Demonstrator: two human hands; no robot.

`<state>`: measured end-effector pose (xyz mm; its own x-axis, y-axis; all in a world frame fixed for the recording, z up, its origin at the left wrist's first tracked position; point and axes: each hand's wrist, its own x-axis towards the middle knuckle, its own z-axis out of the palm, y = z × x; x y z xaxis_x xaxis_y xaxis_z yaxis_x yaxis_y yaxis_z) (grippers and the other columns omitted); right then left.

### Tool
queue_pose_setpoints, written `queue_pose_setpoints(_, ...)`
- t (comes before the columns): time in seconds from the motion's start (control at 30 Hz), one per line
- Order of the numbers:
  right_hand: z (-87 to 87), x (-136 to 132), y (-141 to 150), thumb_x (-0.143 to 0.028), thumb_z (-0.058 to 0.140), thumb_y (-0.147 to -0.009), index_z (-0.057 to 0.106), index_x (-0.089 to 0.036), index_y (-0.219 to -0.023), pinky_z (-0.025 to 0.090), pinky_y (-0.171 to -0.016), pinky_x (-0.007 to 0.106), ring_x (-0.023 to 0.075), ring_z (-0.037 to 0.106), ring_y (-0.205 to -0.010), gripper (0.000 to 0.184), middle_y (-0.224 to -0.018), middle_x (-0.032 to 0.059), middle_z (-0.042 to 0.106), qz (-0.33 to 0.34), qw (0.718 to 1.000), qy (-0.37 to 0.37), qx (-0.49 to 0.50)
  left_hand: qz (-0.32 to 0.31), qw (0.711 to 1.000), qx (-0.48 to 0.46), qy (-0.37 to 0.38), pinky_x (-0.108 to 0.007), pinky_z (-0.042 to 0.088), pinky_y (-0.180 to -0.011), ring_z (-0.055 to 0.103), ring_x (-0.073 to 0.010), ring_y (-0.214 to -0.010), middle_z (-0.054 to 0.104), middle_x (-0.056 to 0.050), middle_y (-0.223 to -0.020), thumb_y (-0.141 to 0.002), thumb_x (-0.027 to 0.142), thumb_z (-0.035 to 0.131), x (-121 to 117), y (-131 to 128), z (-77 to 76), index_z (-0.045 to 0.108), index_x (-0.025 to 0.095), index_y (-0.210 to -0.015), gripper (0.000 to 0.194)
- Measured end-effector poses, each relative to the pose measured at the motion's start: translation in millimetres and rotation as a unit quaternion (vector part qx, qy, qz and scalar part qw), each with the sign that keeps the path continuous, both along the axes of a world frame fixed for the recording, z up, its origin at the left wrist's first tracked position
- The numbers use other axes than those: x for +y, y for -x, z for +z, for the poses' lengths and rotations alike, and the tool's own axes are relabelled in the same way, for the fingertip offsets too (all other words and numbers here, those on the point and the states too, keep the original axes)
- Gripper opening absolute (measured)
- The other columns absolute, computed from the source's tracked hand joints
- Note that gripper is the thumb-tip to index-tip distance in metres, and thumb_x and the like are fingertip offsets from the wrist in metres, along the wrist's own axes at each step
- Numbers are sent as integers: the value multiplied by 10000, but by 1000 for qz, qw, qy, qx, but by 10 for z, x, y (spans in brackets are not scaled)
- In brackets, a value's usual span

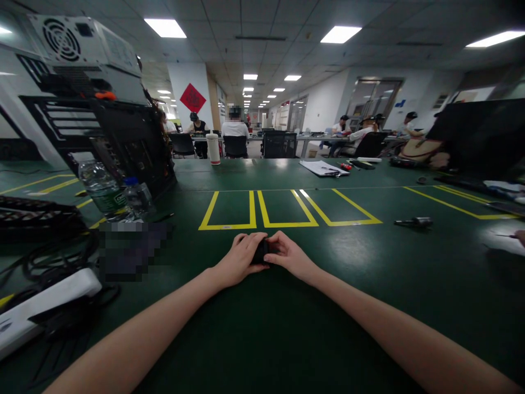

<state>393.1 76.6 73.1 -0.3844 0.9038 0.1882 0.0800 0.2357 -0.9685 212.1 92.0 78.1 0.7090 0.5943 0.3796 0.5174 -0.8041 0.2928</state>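
A small, dark, rounded object [261,251] rests at the middle of the green table [262,339], mostly hidden by my fingers, so its kind cannot be made out. My left hand [239,259] wraps round it from the left, fingers over the top and thumb along the near side. From the right, my right hand [290,256] grips its right end between thumb and fingers. Both hands are closed on it, low over the tabletop. Just beyond them, yellow tape outlines [291,225] mark three spaces on the table.
To the left stand a computer case with a power supply [82,41], a water bottle [100,186], a white power strip [49,306] and cables. A dark tool-like part [414,222] lies at right. Farther back are a white cup [213,148] and a clipboard [324,168]. Several people sit beyond.
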Motion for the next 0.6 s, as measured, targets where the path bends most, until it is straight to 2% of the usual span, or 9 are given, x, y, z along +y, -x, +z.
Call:
queue_pose_setpoints(0.23, 6, 13, -16, -296, 574, -744, 485, -206, -845, 457, -795, 337, 160, 548, -878, 162, -879, -10, 539, -4, 1000, 8, 12, 1, 1000, -3, 21, -442, 241, -961, 393, -241, -1137, 412, -77, -1229, -752, 285, 592, -22, 4, 25, 195, 254, -1248, 637)
queue_pose_setpoints(0.4, -19, 64, -33, -295, 594, -729, 478, -199, -930, 422, -849, 377, 176, 531, -945, 251, -975, 19, 527, 9, 999, 35, -1, -2, 1000, -6, 25, -431, 239, -964, 401, -235, -1126, 417, -77, -1222, -749, 279, 597, -21, 1, 29, 199, 242, -1244, 637)
queue_pose_setpoints(0.6, 36, 44, -48, -239, 660, -671, 448, -200, -883, 419, -856, 363, 165, 528, -946, 302, -947, 1, 517, 69, 997, 27, 28, -8, 1000, -6, 20, -432, 243, -956, 402, -237, -1113, 421, -84, -1212, -749, 251, 595, -13, 4, 15, 210, 225, -1241, 626)
